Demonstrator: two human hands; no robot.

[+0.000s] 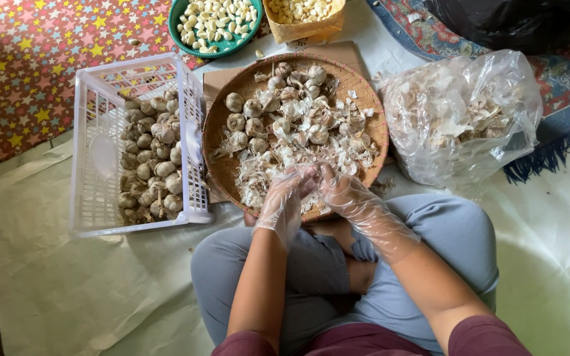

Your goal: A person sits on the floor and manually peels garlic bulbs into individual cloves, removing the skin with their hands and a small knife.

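Observation:
I sit cross-legged on the floor with both hands in thin clear plastic gloves. My left hand [284,201] and my right hand [342,191] meet at the near edge of a round woven tray [220,120], fingers closed together on a garlic bulb [309,175] that is mostly hidden between them. The tray holds several whole garlic bulbs [252,125] at its far side and a heap of papery garlic skins [265,173] nearer me.
A white plastic basket [94,198] with many garlic bulbs stands left of the tray. A green bowl [181,31] of peeled cloves and a tan container [301,29] of cloves sit beyond. A clear bag [460,118] of skins lies right. My legs are below.

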